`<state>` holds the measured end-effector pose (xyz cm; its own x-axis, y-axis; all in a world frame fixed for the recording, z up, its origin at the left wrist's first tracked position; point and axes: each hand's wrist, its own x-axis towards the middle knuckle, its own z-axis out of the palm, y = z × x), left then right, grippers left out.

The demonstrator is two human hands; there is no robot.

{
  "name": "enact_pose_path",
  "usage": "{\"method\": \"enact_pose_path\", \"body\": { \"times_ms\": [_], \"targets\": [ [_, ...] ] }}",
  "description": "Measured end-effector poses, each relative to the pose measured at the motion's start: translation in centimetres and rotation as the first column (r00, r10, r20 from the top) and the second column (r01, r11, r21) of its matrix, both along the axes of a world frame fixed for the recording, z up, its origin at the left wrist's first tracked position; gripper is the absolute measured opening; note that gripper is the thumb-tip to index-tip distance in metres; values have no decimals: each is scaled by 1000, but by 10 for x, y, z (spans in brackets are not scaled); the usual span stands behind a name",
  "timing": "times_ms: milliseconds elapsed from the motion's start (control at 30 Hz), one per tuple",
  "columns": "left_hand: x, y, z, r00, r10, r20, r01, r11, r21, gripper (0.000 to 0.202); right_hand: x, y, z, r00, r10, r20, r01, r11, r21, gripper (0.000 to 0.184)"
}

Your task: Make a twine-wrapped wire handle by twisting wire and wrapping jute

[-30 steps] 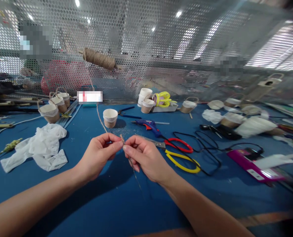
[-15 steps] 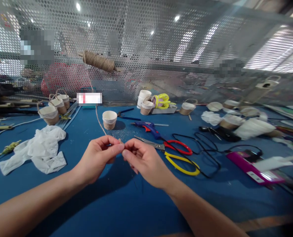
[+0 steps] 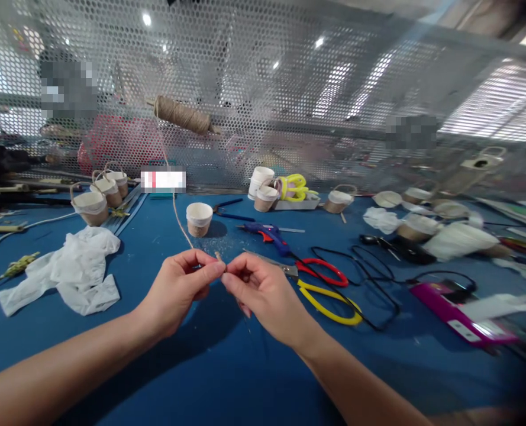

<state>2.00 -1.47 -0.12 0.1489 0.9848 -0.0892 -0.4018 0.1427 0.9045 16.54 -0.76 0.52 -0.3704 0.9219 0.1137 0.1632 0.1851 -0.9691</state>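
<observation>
Before you: one blue table, its surface running to both side edges. Along its far edge stands one grey perforated metal screen, full width. Through it you see small round ceiling lights and, past the far right corner, a bright slatted window.

rough jute twine, matt blue cloth table, perforated metal screen, glossy plastic-handled scissors

Hands: two
Twine spool: one
Glue gun: one
Handled cups, ten o'clock: three
Red-and-yellow scissors: one
</observation>
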Motion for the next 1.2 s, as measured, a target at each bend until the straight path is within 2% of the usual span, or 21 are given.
{"method": "enact_pose_path", "body": {
  "times_ms": [200,400,467,533,567,633,700,733,833,900,933,1000,1067,1133,1200],
  "targets": [
    [1,-1,-3,998,34,-49,-31,998,47,19,-2,-3,-2,996,-63,70,53,988,143,14],
    [0,-2,-2,991,79,-107,-68,992,109,15,-2,-6,1,984,-135,112,96,948,302,11],
    [-1,-2,0,995,53,-89,-43,993,107,16,-1,-5,3,993,-84,83,62,970,235,12],
    [-3,-1,1,999,-17,-43,22,994,104,16,2,-3,4,999,49,4,-49,998,50,15],
    [-4,-1,1,998,-60,-16,62,992,106,16,3,-2,4,991,122,-62,-125,990,-57,16],
    [-5,0,2,990,-139,30,135,985,109,16,6,1,4,952,224,-207,-268,939,-216,18],
    [-6,1,2,982,-180,63,174,980,94,17,7,2,3,923,242,-300,-327,904,-277,19],
    [-6,1,2,981,-182,73,176,981,81,17,8,2,3,922,232,-310,-321,905,-279,19],
    [-5,2,2,987,-140,83,138,990,28,17,7,1,4,966,168,-196,-204,962,-181,17],
    [-3,2,1,992,-102,75,102,995,-2,18,5,-1,5,994,92,-51,-93,996,-12,15],
    [-3,2,1,994,-82,71,84,996,-13,18,4,-2,5,999,42,21,-44,994,96,14],
    [-1,1,1,997,-42,59,44,999,-29,19,2,-4,4,988,-73,137,27,951,309,11],
    [0,1,0,999,-7,46,9,999,-36,20,0,-5,2,966,-166,197,60,889,455,11],
    [1,2,-1,999,8,39,-7,999,-32,20,0,-5,1,962,-186,201,70,877,475,12],
    [0,2,0,999,-8,37,8,1000,-15,20,0,-3,0,984,-98,152,43,943,329,11]
  ]
}}
